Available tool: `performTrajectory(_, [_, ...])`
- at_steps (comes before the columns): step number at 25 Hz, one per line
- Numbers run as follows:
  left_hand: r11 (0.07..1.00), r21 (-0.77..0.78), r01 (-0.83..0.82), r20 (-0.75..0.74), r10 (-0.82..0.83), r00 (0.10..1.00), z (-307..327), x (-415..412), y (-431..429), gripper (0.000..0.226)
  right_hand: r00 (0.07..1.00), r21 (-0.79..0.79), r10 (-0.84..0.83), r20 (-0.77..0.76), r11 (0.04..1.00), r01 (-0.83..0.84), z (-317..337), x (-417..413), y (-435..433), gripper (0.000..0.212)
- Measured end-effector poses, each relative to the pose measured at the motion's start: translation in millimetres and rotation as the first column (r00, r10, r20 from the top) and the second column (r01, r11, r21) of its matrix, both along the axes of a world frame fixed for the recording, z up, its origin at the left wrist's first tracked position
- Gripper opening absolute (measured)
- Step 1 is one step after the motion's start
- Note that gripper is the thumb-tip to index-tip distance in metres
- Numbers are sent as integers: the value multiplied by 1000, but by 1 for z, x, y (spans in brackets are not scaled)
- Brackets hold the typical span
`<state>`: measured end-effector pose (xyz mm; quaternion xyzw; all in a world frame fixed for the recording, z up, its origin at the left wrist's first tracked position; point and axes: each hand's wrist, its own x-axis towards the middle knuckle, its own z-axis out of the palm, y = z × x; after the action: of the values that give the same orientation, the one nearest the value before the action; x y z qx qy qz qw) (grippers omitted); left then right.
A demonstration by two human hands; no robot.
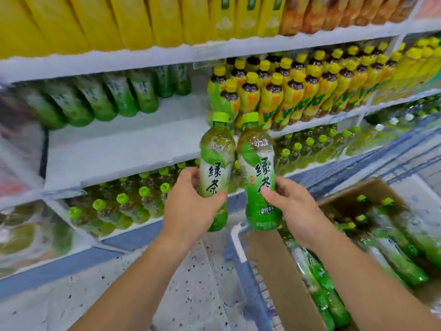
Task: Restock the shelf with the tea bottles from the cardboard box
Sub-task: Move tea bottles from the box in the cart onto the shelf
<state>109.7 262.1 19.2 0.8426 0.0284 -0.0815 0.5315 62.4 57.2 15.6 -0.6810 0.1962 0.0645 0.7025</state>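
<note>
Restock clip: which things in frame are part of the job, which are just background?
Job: left hand gripping left tea bottle; right hand gripping right tea bottle; cardboard box of more bottles; half-bare middle shelf.
Background: yellow-capped bottles; yellow cartons on top shelf; green-capped bottles on lower shelf.

The white metal shelf (114,144) is carrying green-labelled plastic tea bottles (114,96) standing along its back left, and yellow-capped, yellow-labelled plastic bottles (293,91) are crowding its right part. Green-capped clear plastic bottles (143,201) are filling the lower shelf (133,224).
</note>
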Motion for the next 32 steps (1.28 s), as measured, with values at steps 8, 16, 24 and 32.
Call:
performTrajectory(8, [995,39,-95,57,92,994,-23,107,114,45,996,-57,47,74,997,-43,-24,120,112,26])
performTrajectory(16, [989,38,-144,147,137,980,-70,193,119,41,979,-61,54,198,997,-43,-75,222,134,27])
performTrajectory(24, [989,-65,-130,303,144,942,-108,228,96,45,926,-70,35,376,998,-9,-130,267,115,35])
performTrajectory(32, [980,-152,-129,484,188,855,-140,251,76,48,863,-267,170,475,963,-43,-151,291,103,44])
